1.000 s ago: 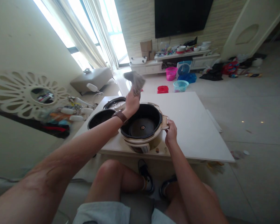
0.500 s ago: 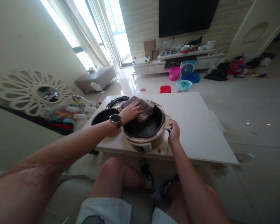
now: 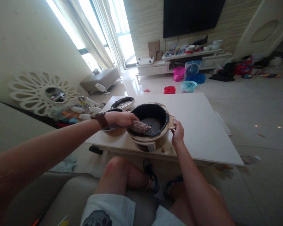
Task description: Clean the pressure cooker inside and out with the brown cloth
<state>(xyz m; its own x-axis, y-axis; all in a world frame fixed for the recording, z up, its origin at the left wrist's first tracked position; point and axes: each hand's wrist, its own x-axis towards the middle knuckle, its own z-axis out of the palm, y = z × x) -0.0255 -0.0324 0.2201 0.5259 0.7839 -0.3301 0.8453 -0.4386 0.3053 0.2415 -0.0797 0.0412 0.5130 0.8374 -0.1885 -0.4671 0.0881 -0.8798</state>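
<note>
A cream rice cooker (image 3: 148, 142) with a black inside stands on the white low table (image 3: 202, 125). My left hand (image 3: 122, 118) is closed on a brown patterned cloth (image 3: 140, 126) and presses it against the near-left inner wall of the cooker. My right hand (image 3: 178, 133) grips the cooker's right handle (image 3: 172, 122). I wear a watch with a brown strap on my left wrist.
A black inner pot (image 3: 110, 125) sits left of the cooker, with a round lid (image 3: 124, 102) behind it. Pink, red and blue baskets (image 3: 188, 86) stand on the floor beyond the table. A TV stand (image 3: 179, 61) lines the far wall. My knees are under the table's near edge.
My left hand brought the cloth down from above the cooker onto its rim, then into the cooker against the near-left wall. My right hand stayed on the handle.
</note>
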